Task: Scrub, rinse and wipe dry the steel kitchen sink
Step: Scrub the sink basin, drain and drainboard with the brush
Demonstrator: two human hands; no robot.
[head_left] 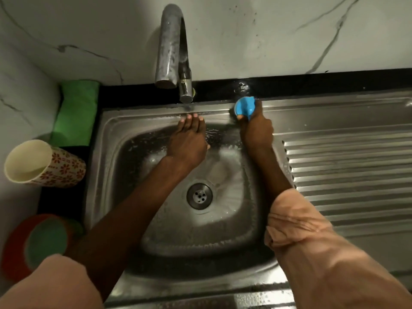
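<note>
The steel sink [107, 157] fills the middle of the view, its basin wet with foam and water around the round drain [199, 196]. My right hand [256, 128] grips a blue-handled scrub brush [244, 107] and holds it against the sink's back rim, right of the tap. My left hand [189, 139] lies flat with straight fingers, its fingertips on the back rim just below the tap [171, 52]. Both forearms reach across the basin.
A ribbed steel drainboard [347, 172] extends to the right. A green cloth [74, 112] lies at the back left corner. A floral cup [42, 163] and a red-rimmed tub [33, 244] sit on the left counter. A marble wall stands behind.
</note>
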